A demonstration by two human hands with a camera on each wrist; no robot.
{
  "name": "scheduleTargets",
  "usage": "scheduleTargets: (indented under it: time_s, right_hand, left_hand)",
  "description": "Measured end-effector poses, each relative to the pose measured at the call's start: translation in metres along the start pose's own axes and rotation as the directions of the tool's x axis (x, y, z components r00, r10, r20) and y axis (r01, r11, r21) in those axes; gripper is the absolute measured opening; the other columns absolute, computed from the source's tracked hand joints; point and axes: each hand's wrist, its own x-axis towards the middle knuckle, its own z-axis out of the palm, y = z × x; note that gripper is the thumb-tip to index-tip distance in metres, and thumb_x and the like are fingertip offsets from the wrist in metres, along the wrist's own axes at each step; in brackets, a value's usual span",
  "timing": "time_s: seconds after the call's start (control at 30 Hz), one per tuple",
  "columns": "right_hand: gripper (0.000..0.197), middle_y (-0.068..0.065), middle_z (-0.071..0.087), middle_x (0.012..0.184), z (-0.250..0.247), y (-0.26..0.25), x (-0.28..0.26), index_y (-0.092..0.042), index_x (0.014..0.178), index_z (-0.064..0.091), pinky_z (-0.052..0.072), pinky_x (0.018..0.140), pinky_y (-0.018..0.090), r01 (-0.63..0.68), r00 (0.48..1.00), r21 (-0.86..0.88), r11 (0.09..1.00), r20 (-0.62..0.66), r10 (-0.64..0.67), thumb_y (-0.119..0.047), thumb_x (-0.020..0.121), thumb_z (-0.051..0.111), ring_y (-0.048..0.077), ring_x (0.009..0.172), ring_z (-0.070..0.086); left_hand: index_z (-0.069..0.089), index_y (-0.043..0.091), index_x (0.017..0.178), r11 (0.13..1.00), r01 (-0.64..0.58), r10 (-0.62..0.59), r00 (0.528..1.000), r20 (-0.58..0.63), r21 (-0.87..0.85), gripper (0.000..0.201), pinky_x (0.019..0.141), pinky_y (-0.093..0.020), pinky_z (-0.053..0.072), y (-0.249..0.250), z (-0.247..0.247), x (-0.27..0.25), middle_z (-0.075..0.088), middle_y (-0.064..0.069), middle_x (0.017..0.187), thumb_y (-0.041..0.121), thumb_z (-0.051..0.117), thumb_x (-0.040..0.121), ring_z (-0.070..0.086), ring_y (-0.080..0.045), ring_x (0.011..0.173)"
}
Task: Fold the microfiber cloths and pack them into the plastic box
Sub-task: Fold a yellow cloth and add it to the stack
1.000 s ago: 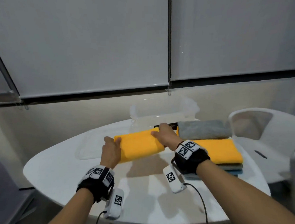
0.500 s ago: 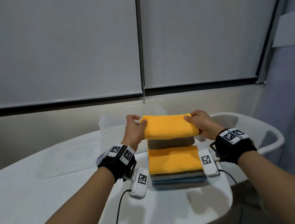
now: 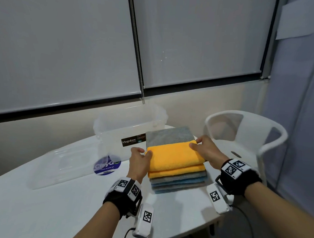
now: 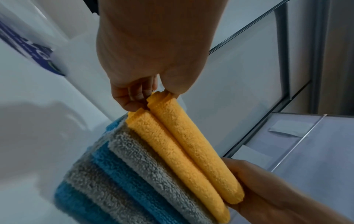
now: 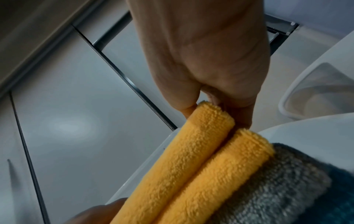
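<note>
Left hand [image 3: 139, 160] pinches the left end of the folded orange cloth [image 3: 174, 156], thumb on top and fingers curled under; in the left wrist view the fingertips [image 4: 132, 97] close on the roll's end. Half a second ago both hands held this cloth raised above the pile; it now lies on top of the stack of folded cloths [image 3: 178, 182], directly over a second orange one, with grey and blue layers beneath. One second ago it was still being folded flat on the table left of the stack.

At left centre of the head frame a clear lid [image 3: 60, 166] with a round blue sticker lies flat on the white table [image 3: 40, 212], leaving bare tabletop toward the lower left. Behind it, at frame centre, the plastic box [image 3: 130, 125] stands open-topped, just behind and left of the stack. A grey cloth [image 3: 170, 135] lies behind the orange one, reaching back beside the box. The stack sits near the table's right edge.

Right hand [image 3: 205, 150] clamps the cloth's right end, thumb above and fingers below, wrist angled inward. A white chair [image 3: 251, 133] stands just beyond the table edge at the right.
</note>
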Motion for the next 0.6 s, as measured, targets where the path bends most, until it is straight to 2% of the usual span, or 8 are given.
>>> scheduleTargets:
  time_s: [0.07,0.13,0.23,0.3,0.37,0.5,0.53,0.6]
  right_hand:
    - [0.04,0.011,0.052,0.117,-0.004,-0.006,-0.001,-0.009,0.125,0.045,0.04,0.066,0.033,0.014,1.0,-0.014,1.0,0.021,-0.013,-0.031,0.097,0.062,0.021,0.093,0.05]
    - [0.041,0.009,0.052,0.112,-0.011,-0.014,-0.003,-0.009,0.125,0.044,0.042,0.067,0.034,0.081,0.997,-0.114,0.99,-0.009,-0.082,-0.032,0.096,0.063,0.022,0.093,0.051]
    - [0.038,0.004,0.052,0.108,-0.021,-0.022,-0.009,-0.01,0.125,0.046,0.044,0.08,0.037,0.285,0.929,-0.354,0.891,-0.125,-0.348,-0.027,0.095,0.062,0.022,0.098,0.051]
    - [0.026,0.004,0.054,0.108,-0.019,-0.025,-0.013,-0.014,0.116,0.055,0.042,0.081,0.036,0.406,0.859,-0.45,0.795,-0.11,-0.5,-0.023,0.093,0.062,0.022,0.102,0.049]
    - [0.011,0.002,0.057,0.102,-0.011,-0.026,-0.018,-0.018,0.101,0.065,0.042,0.079,0.033,0.478,0.835,-0.486,0.731,-0.005,-0.55,-0.022,0.09,0.064,0.02,0.097,0.051]
    - [0.013,0.004,0.071,0.085,0.012,-0.012,-0.02,-0.011,0.081,0.076,0.04,0.068,0.026,0.501,0.85,-0.538,0.678,0.158,-0.502,-0.013,0.083,0.063,0.018,0.078,0.061]
    - [0.013,0.004,0.072,0.083,0.016,-0.007,-0.019,-0.01,0.08,0.075,0.038,0.066,0.024,0.471,0.873,-0.534,0.702,0.163,-0.46,-0.013,0.083,0.063,0.017,0.076,0.06]
    - [0.011,0.002,0.071,0.083,0.019,0.003,-0.016,-0.011,0.08,0.073,0.04,0.066,0.025,0.41,0.909,-0.51,0.756,0.163,-0.384,-0.014,0.084,0.064,0.015,0.078,0.06]
  left_hand:
    - [0.04,0.015,0.119,0.998,-0.035,0.035,0.999,0.015,0.054,0.03,0.085,-0.046,0.054,0.007,-0.003,-0.001,0.058,-0.011,0.107,0.028,0.058,0.098,0.059,-0.02,0.087]
    - [0.041,0.012,0.123,0.961,-0.197,0.2,0.98,0.006,0.193,0.034,0.087,-0.047,0.053,0.012,-0.006,-0.002,0.058,-0.008,0.105,0.025,0.059,0.097,0.059,-0.021,0.089]
    - [0.049,0.014,0.128,0.731,-0.529,0.563,0.825,0.058,0.431,0.035,0.099,-0.036,0.042,0.019,-0.008,-0.009,0.05,-0.004,0.125,0.02,0.06,0.095,0.046,-0.021,0.114]
    - [0.055,0.017,0.128,0.559,-0.662,0.664,0.718,0.208,0.5,0.031,0.101,-0.033,0.039,0.024,-0.004,-0.017,0.048,-0.002,0.132,0.022,0.056,0.097,0.041,-0.02,0.119]
    - [0.063,0.018,0.122,0.443,-0.714,0.625,0.68,0.384,0.542,0.027,0.1,-0.04,0.042,0.024,0.007,-0.019,0.051,-0.003,0.133,0.03,0.05,0.101,0.043,-0.024,0.12]
    - [0.064,0.012,0.103,0.403,-0.733,0.447,0.68,0.581,0.548,0.041,0.084,-0.048,0.048,0.016,0.026,-0.014,0.059,-0.009,0.106,0.039,0.035,0.099,0.054,-0.032,0.096]
    - [0.063,0.008,0.105,0.391,-0.732,0.391,0.681,0.619,0.558,0.04,0.085,-0.048,0.046,0.016,0.028,-0.014,0.058,-0.013,0.105,0.036,0.034,0.102,0.054,-0.034,0.096]
    - [0.059,0.003,0.122,0.345,-0.731,0.271,0.678,0.684,0.588,0.038,0.097,-0.045,0.04,0.014,0.029,-0.012,0.056,-0.021,0.124,0.028,0.035,0.107,0.053,-0.037,0.113]
